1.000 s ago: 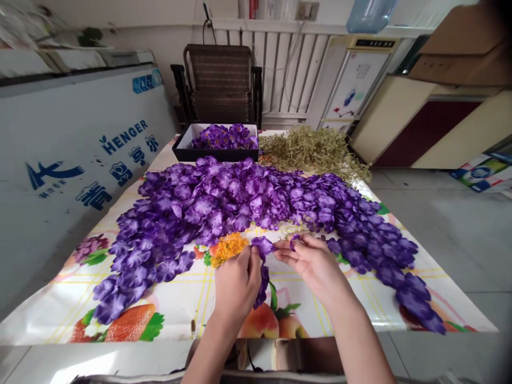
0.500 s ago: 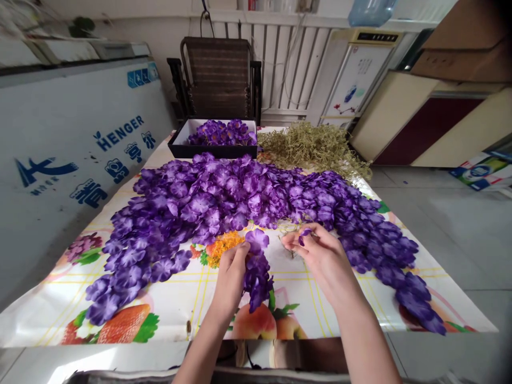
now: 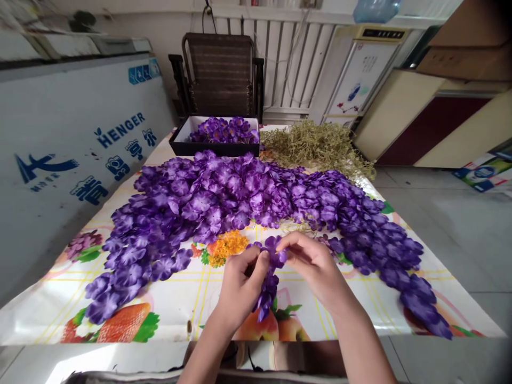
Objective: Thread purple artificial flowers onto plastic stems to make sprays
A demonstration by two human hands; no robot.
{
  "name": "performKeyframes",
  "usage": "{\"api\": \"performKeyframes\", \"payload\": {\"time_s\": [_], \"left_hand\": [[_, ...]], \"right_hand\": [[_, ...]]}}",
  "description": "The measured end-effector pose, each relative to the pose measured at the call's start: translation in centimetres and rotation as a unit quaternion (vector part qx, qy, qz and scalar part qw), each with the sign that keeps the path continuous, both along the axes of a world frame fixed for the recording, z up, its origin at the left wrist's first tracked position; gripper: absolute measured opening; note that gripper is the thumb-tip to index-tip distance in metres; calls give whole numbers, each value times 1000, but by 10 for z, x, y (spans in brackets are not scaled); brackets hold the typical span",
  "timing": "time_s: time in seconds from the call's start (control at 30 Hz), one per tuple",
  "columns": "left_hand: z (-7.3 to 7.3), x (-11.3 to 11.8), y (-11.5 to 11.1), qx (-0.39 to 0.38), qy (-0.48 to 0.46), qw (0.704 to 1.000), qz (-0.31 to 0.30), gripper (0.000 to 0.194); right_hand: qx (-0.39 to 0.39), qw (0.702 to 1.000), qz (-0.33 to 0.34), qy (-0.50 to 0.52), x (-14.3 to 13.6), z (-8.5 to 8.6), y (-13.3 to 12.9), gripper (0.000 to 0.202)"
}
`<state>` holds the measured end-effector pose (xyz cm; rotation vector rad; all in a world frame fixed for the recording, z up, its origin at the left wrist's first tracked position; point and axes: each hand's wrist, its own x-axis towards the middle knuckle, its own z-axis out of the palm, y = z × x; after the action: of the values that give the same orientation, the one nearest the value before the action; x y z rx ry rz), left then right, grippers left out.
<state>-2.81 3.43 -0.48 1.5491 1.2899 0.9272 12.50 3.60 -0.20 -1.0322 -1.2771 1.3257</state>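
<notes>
My left hand [image 3: 243, 280] is closed, thumb against the fingers, on a bunch of purple cloth flower petals [image 3: 269, 292] that hangs below it over the tablecloth. Close beside it, my right hand [image 3: 316, 264] pinches at a purple petal [image 3: 273, 245] on top of the bunch. Whether a thin stem is also between the right fingertips cannot be made out. Behind both hands lies a wide heap of purple flower petals [image 3: 240, 189]. Just left of the bunch is a small pile of orange-yellow flower centres [image 3: 226, 247].
A black box [image 3: 216, 148] with finished-looking purple flowers stands at the back of the table. Beside it lies a tangle of green-yellow stems [image 3: 316, 141]. The fruit-printed tablecloth [image 3: 172, 312] reaches the front edge. A folding chair [image 3: 219, 72] stands beyond, and a white freezer [image 3: 52, 122] at left.
My right hand has moved left and down to the bunch, bringing its fingertips to the petals. My left hand has shifted slightly right and turned, with the bunch still in it.
</notes>
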Motion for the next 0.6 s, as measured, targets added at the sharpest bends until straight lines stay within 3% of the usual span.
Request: {"api": "performKeyframes", "payload": {"time_s": [0.6], "left_hand": [[3,-2,-6,17,-72,997,-14,23]], "right_hand": [[17,998,-58,-19,-4,1,-4,5]]}}
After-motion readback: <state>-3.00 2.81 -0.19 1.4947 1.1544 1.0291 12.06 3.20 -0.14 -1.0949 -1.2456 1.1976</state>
